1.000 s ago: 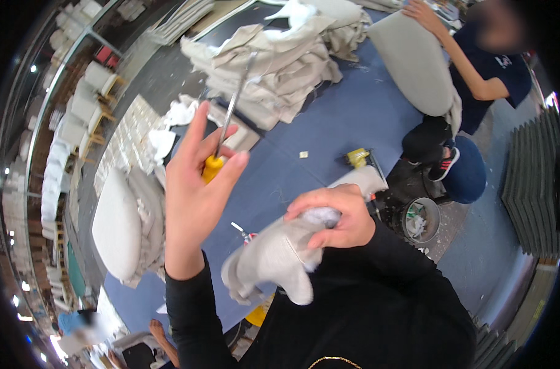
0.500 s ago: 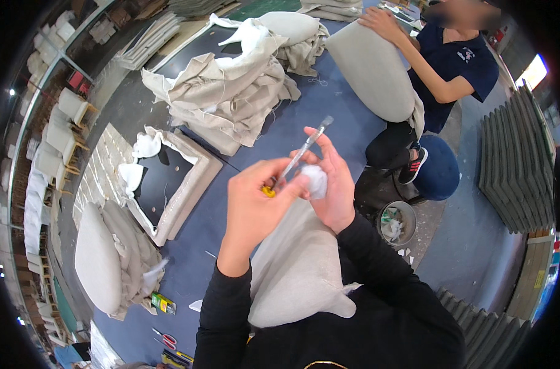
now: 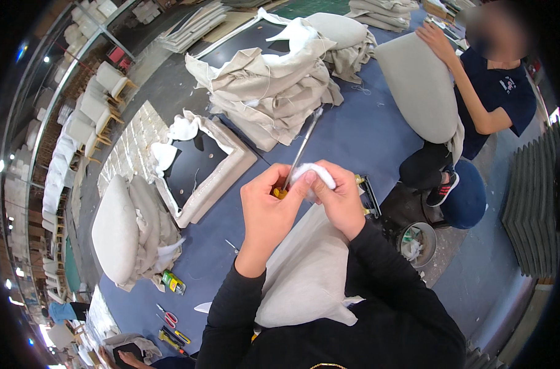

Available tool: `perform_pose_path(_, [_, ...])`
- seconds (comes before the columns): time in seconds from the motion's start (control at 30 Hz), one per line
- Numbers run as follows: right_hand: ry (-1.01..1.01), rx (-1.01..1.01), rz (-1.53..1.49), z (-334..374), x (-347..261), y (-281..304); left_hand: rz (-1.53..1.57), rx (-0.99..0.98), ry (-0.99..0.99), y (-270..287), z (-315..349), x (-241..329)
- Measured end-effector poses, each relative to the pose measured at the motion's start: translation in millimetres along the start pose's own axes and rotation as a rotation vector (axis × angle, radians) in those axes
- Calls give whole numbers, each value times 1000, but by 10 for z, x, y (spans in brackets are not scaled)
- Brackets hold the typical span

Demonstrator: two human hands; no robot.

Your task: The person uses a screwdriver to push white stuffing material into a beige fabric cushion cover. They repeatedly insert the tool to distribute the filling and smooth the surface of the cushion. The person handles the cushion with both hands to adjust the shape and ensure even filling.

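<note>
My left hand (image 3: pixel 268 215) is closed around a thin metal-shafted tool (image 3: pixel 306 140) with a yellow handle end, its shaft pointing up and away. The left thumb also presses on a wad of white stuffing (image 3: pixel 322 173). From the other side, the fingers of my right hand (image 3: pixel 340 204) are closed on the same wad. Below both hands a beige fabric cushion (image 3: pixel 304 267) lies across my lap, with a loose flap of cloth at its near corner. Just past my right hand a dark tool with brass-coloured fittings (image 3: pixel 369 195) shows in part.
On the blue table lie a beige fabric pile (image 3: pixel 274 92), an upholstered frame (image 3: pixel 231 161), cushion covers (image 3: pixel 117 230), a green-yellow packet (image 3: pixel 173 282) and red-handled scissors (image 3: pixel 169 318). At right, a co-worker (image 3: pixel 495 92) holds a large cushion (image 3: pixel 418 86) near a bucket (image 3: pixel 426 249).
My right hand, its fingers spread before, has closed on the white stuffing. The table's contents sit further right in view, and the tool with brass-coloured fittings has come into sight.
</note>
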State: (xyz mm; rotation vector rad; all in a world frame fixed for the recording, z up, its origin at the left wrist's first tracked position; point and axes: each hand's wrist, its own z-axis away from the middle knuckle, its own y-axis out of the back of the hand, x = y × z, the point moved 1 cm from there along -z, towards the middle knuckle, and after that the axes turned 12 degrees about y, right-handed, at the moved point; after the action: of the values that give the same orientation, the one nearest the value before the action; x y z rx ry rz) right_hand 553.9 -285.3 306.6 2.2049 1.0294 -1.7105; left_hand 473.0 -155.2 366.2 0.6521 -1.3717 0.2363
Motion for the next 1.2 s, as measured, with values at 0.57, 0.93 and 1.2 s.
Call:
perform_pose_path(0.57, [13,122,-215,-173,254,234,225,74,41,337,22,70])
perform_pose_path(0.93, [576,-52,379,-38,-461,-56,-670,-65,-231,291,132,-1])
perform_pose_path(1.2, [375,-50,43,66,-368,18,-33,-251,122,474,49,-396])
